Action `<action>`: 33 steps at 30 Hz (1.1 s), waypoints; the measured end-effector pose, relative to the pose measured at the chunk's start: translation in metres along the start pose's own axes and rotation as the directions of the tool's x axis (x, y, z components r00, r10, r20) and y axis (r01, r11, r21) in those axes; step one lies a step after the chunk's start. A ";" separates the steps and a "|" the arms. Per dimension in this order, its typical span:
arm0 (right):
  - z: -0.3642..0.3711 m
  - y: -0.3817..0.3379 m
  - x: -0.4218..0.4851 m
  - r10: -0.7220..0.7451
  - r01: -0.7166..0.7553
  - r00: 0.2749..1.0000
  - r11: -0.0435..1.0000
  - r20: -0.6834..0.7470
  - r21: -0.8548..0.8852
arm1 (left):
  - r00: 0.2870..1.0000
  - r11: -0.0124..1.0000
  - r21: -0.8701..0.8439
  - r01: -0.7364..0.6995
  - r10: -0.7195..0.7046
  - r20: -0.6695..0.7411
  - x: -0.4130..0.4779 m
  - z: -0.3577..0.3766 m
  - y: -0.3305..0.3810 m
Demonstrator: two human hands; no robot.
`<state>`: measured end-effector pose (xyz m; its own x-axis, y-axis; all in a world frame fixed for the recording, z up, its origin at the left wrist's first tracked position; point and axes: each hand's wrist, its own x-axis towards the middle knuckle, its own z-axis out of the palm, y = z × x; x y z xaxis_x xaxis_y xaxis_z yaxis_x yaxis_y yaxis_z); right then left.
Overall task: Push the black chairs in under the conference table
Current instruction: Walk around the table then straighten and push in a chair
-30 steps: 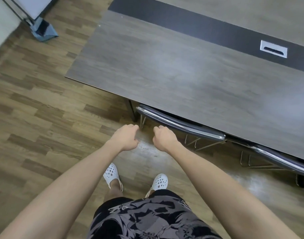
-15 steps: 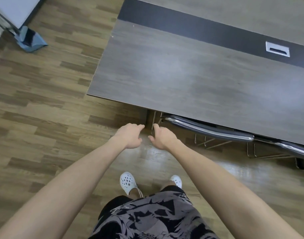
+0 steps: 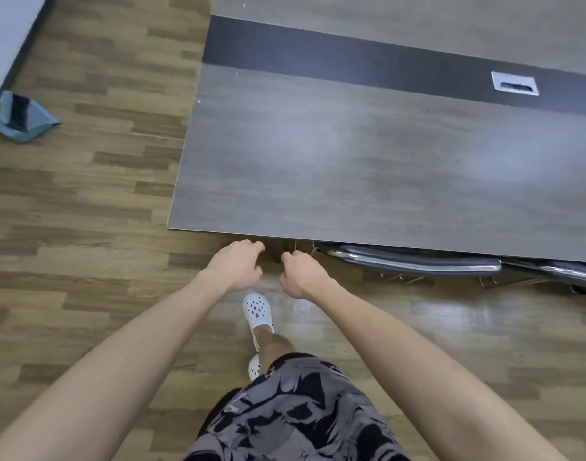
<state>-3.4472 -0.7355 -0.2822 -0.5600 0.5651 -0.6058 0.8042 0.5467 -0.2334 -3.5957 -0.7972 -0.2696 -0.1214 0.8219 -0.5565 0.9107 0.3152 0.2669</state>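
Observation:
The grey wood conference table (image 3: 351, 168) fills the upper right, with its near-left corner in front of me. Two black chairs are tucked under its near edge; only their chrome-trimmed backs show, one (image 3: 418, 262) to the right of my hands and another (image 3: 557, 271) at the right border. My left hand (image 3: 235, 269) and my right hand (image 3: 301, 276) hover side by side over the floor just before the table edge, near a dark table leg (image 3: 278, 252). Both have loosely curled fingers and hold nothing. Neither touches a chair.
A grey-blue dustpan (image 3: 19, 118) lies on the wood floor at far left, below a white panel (image 3: 2, 34). A metal cable port (image 3: 514, 84) sits in the table's dark centre strip. My white clog (image 3: 257, 309) steps forward below my hands.
I have stepped left along the table, so the chair backs have slid to the right in view. My hands have come off the nearest chair back and now hover by the table corner.

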 end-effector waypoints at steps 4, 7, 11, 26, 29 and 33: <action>-0.017 -0.021 0.030 -0.028 0.028 1.000 1.000 0.010 -0.003 | 1.000 1.000 0.022 0.002 -0.002 0.007 0.022 -0.026 -0.021; -0.031 -0.035 0.047 -0.015 0.015 1.000 1.000 0.026 -0.010 | 0.999 0.999 0.041 -0.023 0.022 0.030 0.036 -0.045 -0.025; -0.047 -0.041 0.069 -0.013 0.011 0.999 0.999 0.044 0.040 | 0.999 0.999 0.050 -0.020 0.019 0.031 0.050 -0.064 -0.039; -0.055 -0.069 0.113 0.077 -0.088 0.995 0.980 0.067 0.180 | 0.982 0.972 0.149 -0.182 0.173 0.073 0.089 -0.093 -0.099; -0.055 -0.086 0.120 0.120 -0.122 0.993 0.968 0.021 0.220 | 0.964 0.947 0.180 -0.266 0.255 0.079 0.104 -0.102 -0.115; -0.054 -0.117 0.128 0.244 -0.230 0.970 0.920 -0.002 0.317 | 0.928 0.910 0.184 -0.371 0.355 0.114 0.118 -0.113 -0.144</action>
<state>-3.6242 -0.6935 -0.2911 -0.3477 0.6828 -0.6425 0.9320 0.1772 -0.3161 -3.7854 -0.6917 -0.2849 0.2552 0.8208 -0.5111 0.9467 -0.1048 0.3045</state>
